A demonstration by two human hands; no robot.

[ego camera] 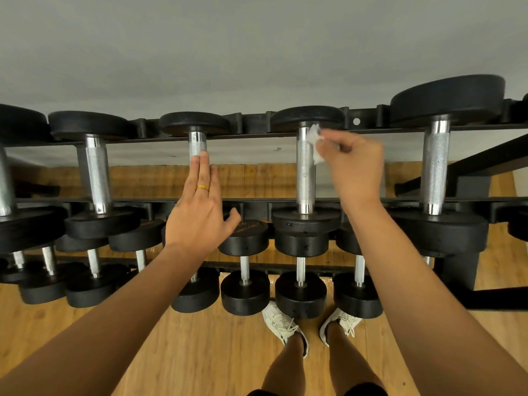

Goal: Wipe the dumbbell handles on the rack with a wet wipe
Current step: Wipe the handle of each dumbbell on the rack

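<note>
I'm pinching the wipe (315,144) in my right hand (354,164) at the one-o'clock handle (305,170), left hand (200,207) flat, empty; wrapping it would clean better.

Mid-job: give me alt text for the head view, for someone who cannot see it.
The right hand pinches a white wet wipe against the far end of a chrome dumbbell handle on the rack. The left hand, fingers straight, touches the neighbouring handle.

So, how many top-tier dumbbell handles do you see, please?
5 handles: one at left edge, one beside it, one under the left hand, one at the wet wipe, one far right. More may be cropped.
</note>
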